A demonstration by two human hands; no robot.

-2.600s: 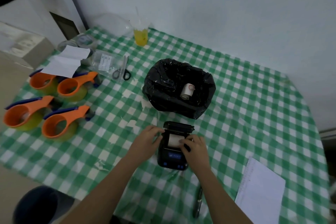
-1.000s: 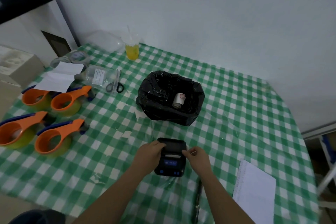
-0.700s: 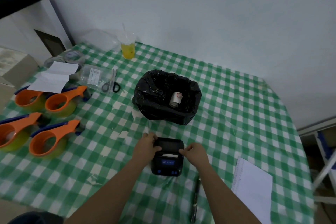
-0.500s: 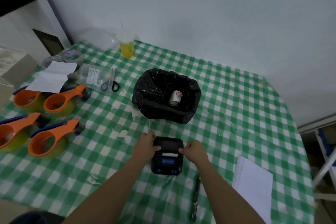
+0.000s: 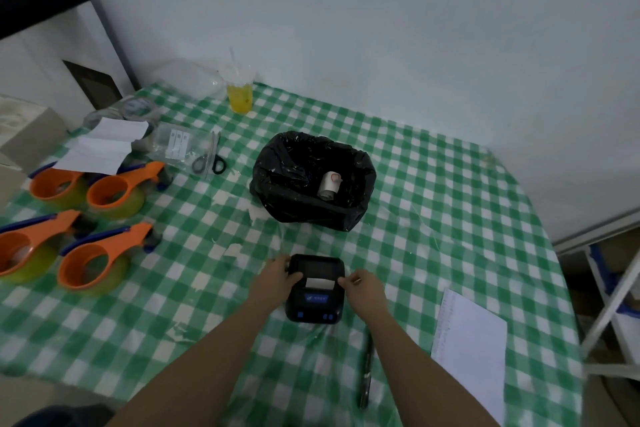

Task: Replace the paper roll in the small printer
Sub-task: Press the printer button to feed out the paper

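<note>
The small black printer (image 5: 316, 302) lies on the green checked tablecloth near the front edge. Its lid is down and a white strip of paper (image 5: 320, 283) sticks out of the slot. My left hand (image 5: 275, 279) grips the printer's left side, thumb on the lid. My right hand (image 5: 363, 289) touches the right side, fingertips at the paper slot. A small used paper roll (image 5: 329, 185) lies inside the black bag-lined bin (image 5: 277, 180) behind the printer.
Several orange tape dispensers (image 5: 104, 255) sit at the left. Scissors (image 5: 207, 159) and clear bags lie behind them, with a yellow drink cup (image 5: 239, 95) near the wall. A white notepad (image 5: 471, 354) and a dark pen (image 5: 365, 371) lie at the right front.
The printer's lid, open with the white roll showing 2.6 s ago, is now shut with paper sticking out. Both hands stay at the printer's sides; my view has tilted up.
</note>
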